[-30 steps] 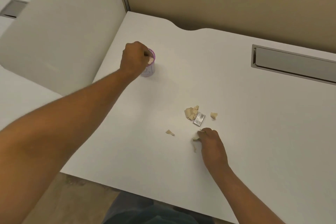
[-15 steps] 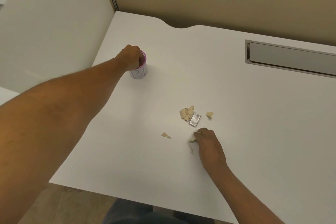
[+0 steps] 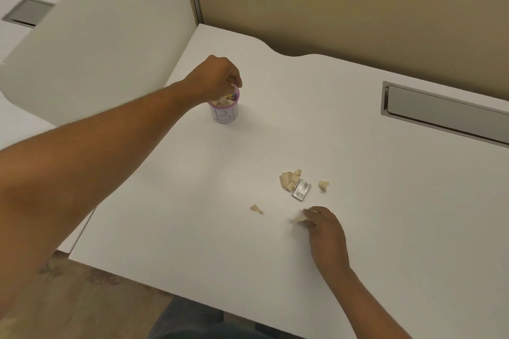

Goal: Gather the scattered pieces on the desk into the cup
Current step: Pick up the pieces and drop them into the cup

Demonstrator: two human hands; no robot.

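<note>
A small white cup [image 3: 225,113] with a pink rim stands on the white desk [image 3: 385,201]; tan pieces show inside it. My left hand [image 3: 217,80] hovers over its mouth, fingers bunched and pointing down into it. Whether it holds anything is hidden. On the desk lie a clump of tan pieces [image 3: 289,180], a silver wrapper piece [image 3: 301,190], one tan piece to the right [image 3: 323,185] and one to the left [image 3: 256,208]. My right hand [image 3: 325,231] rests on the desk below them, fingertips pinched on a tan piece [image 3: 300,218].
A grey cable slot [image 3: 446,114] is set into the desk at the right rear. A white divider panel [image 3: 110,36] rises on the left and a beige wall behind. The desk's front edge runs close to my body.
My left hand has lifted slightly off the cup, so the pieces inside it show. My right hand stays pinched on the same piece. The camera view shifted.
</note>
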